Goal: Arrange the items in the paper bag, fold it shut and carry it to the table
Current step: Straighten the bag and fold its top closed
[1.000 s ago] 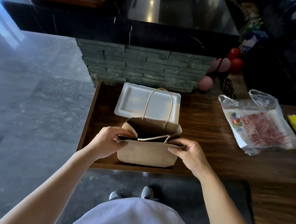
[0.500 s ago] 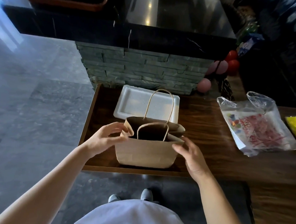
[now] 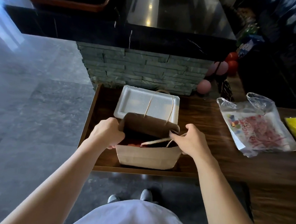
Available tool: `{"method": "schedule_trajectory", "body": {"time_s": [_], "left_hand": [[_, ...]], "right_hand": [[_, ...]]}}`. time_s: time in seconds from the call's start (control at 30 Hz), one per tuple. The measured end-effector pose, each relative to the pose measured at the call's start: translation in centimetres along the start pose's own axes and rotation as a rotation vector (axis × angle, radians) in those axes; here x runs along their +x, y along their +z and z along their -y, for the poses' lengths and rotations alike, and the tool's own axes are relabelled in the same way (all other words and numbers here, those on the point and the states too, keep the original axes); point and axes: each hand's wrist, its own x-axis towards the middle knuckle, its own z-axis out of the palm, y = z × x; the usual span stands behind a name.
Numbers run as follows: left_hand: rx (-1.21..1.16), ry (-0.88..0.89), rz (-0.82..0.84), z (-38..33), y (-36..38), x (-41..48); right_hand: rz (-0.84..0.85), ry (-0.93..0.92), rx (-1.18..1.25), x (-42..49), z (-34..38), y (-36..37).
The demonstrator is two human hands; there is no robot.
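Note:
A brown paper bag [image 3: 147, 157] with twine handles stands near the front edge of a dark wooden counter [image 3: 210, 159]. My left hand [image 3: 106, 132] grips the bag's left rim. My right hand [image 3: 192, 140] pinches the right rim and the near handle. The far wall of the bag leans toward me over the mouth. Something reddish [image 3: 133, 144] shows deep inside the bag; I cannot make out what it is.
A white foam tray [image 3: 135, 101] lies just behind the bag. A clear plastic bag with printed packaging [image 3: 256, 127] and a yellow packet [image 3: 295, 127] lie at the right. A stone-faced pillar [image 3: 142, 70] and pink and red balloons [image 3: 218, 69] stand behind the counter.
Both hands went from resting open beside the bag to gripping its top rims. The near handle has dropped sideways, and the far wall now leans toward me over the mouth.

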Motion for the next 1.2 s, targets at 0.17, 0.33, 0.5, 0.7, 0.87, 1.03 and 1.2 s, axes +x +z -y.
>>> {"method": "schedule_trajectory", "body": {"time_s": [0.17,0.33,0.5,0.7,0.87,1.03,1.2], "left_hand": [[0.033,-0.054,-0.028,2.5,-1.9,-0.8],[0.181,0.015,-0.117,1.8,-1.6,-2.2],[0.119,0.116,-0.124,0.4,-1.4,-2.8],[0.106,0.095,-0.205,1.7,-1.9,-2.1],[0.131,-0.074,-0.187,3.4,-4.0,-1.4],[0.03,0.048,-0.124,2.9,-2.6,-1.4],[-0.168,0.0,0.03,2.5,-2.9,-1.2]], "right_hand": [[0.025,0.013,-0.136,-0.4,-1.8,-1.0],[-0.042,-0.098,-0.149,-1.4,-1.5,-1.4],[-0.071,-0.183,-0.164,-1.7,-0.7,-0.7],[-0.128,-0.235,-0.122,-1.6,-1.2,-0.5],[-0.066,-0.166,-0.079,-1.0,-2.9,-1.6],[-0.019,-0.346,-0.041,-1.4,-1.8,0.1],[0.177,-0.291,0.061,-1.3,-1.6,-0.2]]}}
